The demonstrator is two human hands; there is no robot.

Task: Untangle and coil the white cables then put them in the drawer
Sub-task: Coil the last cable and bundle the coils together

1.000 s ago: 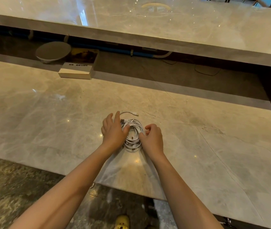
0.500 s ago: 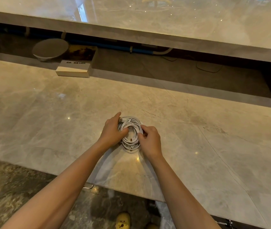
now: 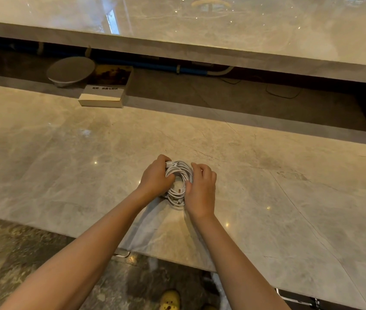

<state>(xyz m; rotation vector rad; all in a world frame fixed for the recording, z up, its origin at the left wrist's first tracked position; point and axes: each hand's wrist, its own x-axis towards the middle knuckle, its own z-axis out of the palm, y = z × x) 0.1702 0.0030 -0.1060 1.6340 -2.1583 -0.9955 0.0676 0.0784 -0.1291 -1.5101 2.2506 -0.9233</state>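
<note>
White cables lie as one flat coil on the marble counter, at the centre of the view, near its front edge.

Grip state:
- Left hand grips the coil at its 9 o'clock side, fingers curled over the loops and thumb pressed toward the centre.
- Right hand grips the 3 o'clock side, fingers curled together over the outer turns.

Hazards:
- Plug ends show at 12 o'clock and 6 o'clock of the coil and appear untucked. On lifting, either may drop, snag and pull turns loose.
- The loops are not tied. Releasing one hand, or squeezing unevenly, would likely let them spring open and re-tangle.
- The polished surface offers little friction, so the coil may slide instead of tightening.
- No drawer is in view; carrying the coil one-handed raises the risk of unwinding.
</note>
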